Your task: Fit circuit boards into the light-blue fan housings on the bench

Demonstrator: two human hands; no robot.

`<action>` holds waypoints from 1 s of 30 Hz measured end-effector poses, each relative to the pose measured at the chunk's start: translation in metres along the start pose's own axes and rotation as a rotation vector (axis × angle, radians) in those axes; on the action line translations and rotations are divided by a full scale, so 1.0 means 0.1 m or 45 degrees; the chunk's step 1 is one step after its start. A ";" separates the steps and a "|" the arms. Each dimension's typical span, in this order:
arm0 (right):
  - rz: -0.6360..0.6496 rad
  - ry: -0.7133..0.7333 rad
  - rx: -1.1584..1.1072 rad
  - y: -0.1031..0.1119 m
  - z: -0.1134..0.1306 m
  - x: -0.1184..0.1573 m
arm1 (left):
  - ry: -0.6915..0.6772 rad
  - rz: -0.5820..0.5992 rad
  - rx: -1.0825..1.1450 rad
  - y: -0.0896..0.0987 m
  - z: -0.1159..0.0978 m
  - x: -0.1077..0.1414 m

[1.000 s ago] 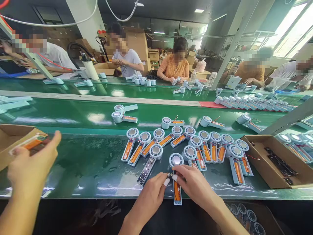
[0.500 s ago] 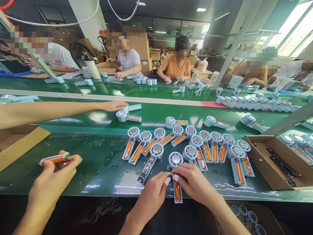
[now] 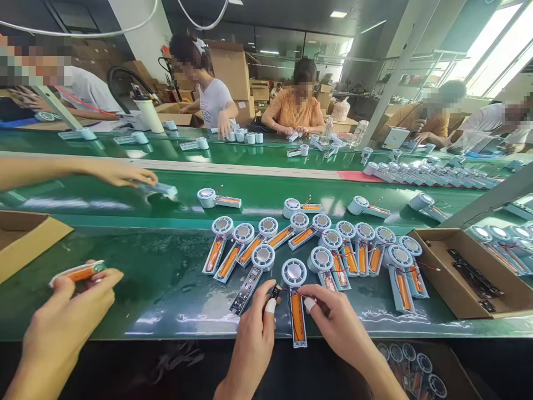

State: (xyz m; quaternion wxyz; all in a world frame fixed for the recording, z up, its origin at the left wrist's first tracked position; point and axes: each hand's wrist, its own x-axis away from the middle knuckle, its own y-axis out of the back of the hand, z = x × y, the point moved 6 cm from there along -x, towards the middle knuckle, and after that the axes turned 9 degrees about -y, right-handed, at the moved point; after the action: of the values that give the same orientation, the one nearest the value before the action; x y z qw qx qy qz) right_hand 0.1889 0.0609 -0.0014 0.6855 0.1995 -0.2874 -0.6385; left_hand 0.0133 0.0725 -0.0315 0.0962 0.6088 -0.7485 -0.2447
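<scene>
At the near edge of the bench (image 3: pixel 175 278), one pale blue fan (image 3: pixel 293 273) lies w/ its handle (image 3: pixel 300 344) toward the person, orange cell (image 3: pixel 297 314) showing, no board on it. L hand (image 3: pixel 255 325) pinches a small dark circuit board (image 3: pixel 275 291) betw. thumb & forefinger, just beside the handle. R hand (image 3: pixel 333 315) has thumb & forefinger closed at the fan's neck, seemingly on the thin red wire (image 3: pixel 285 289). This unit looks mid-job: board not yet laid on.

Just L, a second fan (image 3: pixel 263 257) has its own board (image 3: pixel 246 291) along the handle; prob. further on, tho can't tell if fixed. On the far L, another person's hand (image 3: pixel 70 311) grips an orange-cored piece (image 3: pixel 81 273).

Behind, a cluster of fans (image 3: pixel 365 231) mostly shows bare orange & loose red wires (image 3: pixel 430 268), so most of the batch seems left to do. R of it, an open carton (image 3: pixel 435 283) holds spare boards (image 3: pixel 474 273).

Beyond, the green belt (image 3: pixel 250 186) carries a few more, orange showing, apparently w/o boards. Across the line, co-workers (image 3: pixel 295 114) handle similar units.
</scene>
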 end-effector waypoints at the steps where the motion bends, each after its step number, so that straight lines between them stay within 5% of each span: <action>1: 0.002 -0.016 -0.053 0.04 -0.02 -0.03 | -0.002 0.015 -0.006 0.01 -0.01 0.00; 10: -0.177 0.302 -0.003 0.13 0.03 -0.10 | -0.065 0.055 0.001 0.01 -0.13 0.00; 18: -0.036 0.055 -0.581 -0.18 0.08 -0.19 | -0.061 0.067 0.107 0.00 -0.16 -0.06; 24: 0.005 0.148 -0.396 -0.12 0.14 -0.17 | 0.048 0.033 0.239 0.00 -0.14 -0.02; 30: 0.027 0.298 -0.101 -0.08 0.28 -0.09 | -0.039 0.072 0.263 0.03 -0.25 -0.08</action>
State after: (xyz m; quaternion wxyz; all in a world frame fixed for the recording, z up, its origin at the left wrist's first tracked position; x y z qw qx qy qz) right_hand 0.1643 0.0715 0.0129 0.7286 0.2423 -0.1819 -0.6144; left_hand 0.0235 0.0741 -0.0068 0.0283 0.5901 -0.7881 -0.1728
